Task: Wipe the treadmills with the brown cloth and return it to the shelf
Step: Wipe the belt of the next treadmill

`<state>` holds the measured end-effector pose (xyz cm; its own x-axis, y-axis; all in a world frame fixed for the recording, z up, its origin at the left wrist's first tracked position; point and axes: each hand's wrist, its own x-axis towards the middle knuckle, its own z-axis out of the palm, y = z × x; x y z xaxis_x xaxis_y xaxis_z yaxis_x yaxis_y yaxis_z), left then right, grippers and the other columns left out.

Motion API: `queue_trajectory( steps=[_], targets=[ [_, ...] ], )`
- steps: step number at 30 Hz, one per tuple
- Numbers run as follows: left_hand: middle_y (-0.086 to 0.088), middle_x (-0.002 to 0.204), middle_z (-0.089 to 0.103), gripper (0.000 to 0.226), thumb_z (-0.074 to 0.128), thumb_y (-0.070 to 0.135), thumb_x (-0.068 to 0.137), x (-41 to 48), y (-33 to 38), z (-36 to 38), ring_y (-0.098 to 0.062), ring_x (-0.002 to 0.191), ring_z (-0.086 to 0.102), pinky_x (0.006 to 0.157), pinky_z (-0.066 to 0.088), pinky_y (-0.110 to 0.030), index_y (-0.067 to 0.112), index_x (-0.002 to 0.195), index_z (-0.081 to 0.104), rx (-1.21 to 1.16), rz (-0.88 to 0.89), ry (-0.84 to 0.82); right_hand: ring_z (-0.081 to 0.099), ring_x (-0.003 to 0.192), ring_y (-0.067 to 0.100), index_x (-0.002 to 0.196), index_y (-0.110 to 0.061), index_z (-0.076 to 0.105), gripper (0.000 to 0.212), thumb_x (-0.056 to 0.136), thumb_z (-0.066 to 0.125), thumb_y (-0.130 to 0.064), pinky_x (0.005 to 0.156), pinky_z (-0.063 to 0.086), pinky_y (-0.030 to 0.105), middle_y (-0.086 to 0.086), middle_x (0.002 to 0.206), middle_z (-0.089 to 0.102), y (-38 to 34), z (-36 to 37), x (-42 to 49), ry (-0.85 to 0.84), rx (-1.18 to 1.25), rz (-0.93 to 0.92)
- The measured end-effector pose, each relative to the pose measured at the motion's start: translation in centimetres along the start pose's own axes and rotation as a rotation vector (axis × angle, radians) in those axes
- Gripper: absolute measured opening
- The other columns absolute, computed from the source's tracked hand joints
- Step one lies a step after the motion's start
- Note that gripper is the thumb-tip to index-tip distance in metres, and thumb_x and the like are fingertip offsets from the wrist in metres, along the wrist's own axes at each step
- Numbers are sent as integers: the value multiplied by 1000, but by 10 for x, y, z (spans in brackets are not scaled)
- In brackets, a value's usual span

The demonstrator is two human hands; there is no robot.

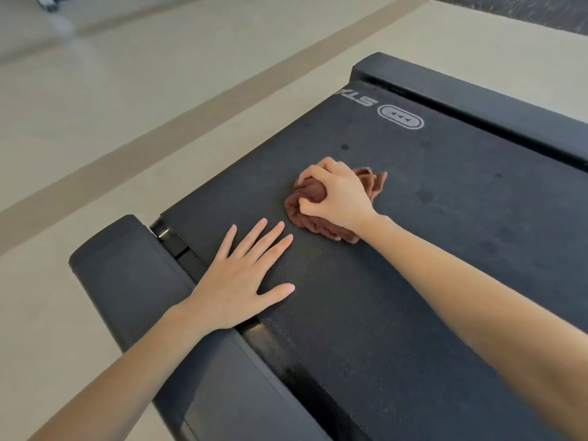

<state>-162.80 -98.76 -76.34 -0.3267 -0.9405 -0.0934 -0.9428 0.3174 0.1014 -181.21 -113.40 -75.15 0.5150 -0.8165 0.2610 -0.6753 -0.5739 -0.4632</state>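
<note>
L hand point(241, 281) flat, fingers spread; R hand point(337, 198) curled, gripping.

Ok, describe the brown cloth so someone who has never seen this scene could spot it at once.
Find the wide black treadmill belt filling the right of the view. Near its middle the right hand grips the brown cloth, bunched and pressed on the belt. It is the only reddish-brown, crumpled thing there; the left hand beside it lies flat, empty.

left hand point(237, 286): bare — slim fingers, short rounded nails.
right hand point(339, 195): bare, knuckles and a short thumbnail showing.
left forearm point(133, 367): bare right down to the lower left of the frame.
right forearm point(477, 300): bare — uncovered to the right edge.
</note>
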Motion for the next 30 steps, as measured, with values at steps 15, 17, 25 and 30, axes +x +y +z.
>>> queue_trajectory(
  steps=[15, 17, 25, 30],
  targets=[
    [16, 156, 6, 72, 21, 65, 88, -13, -93, -12, 0, 142, -5, 118, 4, -34, 28, 149, 15, -97, 0, 59, 50, 85, 18, 90, -26, 64, 28, 72, 56, -46, 73, 45, 35, -6, 94, 56, -45, 12, -51, 69, 25, -39],
    [16, 156, 6, 72, 22, 66, 88, -12, -96, -10, 1, 142, -5, 118, 4, -34, 28, 149, 16, -107, 4, 84, 51, 89, 20, 95, -25, 64, 29, 75, 59, -44, 75, 46, 37, -3, 98, 57, -44, 28, 4, 78, 5, -34],
    [11, 156, 11, 70, 35, 63, 89, -11, -113, -18, 2, 141, 1, 115, 0, -21, 23, 146, 27, -203, 43, 90, 49, 95, 24, 104, -25, 63, 29, 80, 63, -39, 81, 44, 38, 0, 108, 55, -55, 45, 43, 108, -59, 95],
    [14, 156, 7, 66, 23, 60, 91, -12, -135, -26, -1, 143, -2, 117, 3, -24, 28, 148, 21, -146, 175, 23, 49, 85, 22, 93, -27, 59, 28, 69, 64, -39, 73, 44, 38, -3, 101, 56, -101, 29, -98, 124, -65, 107]
  ],
)
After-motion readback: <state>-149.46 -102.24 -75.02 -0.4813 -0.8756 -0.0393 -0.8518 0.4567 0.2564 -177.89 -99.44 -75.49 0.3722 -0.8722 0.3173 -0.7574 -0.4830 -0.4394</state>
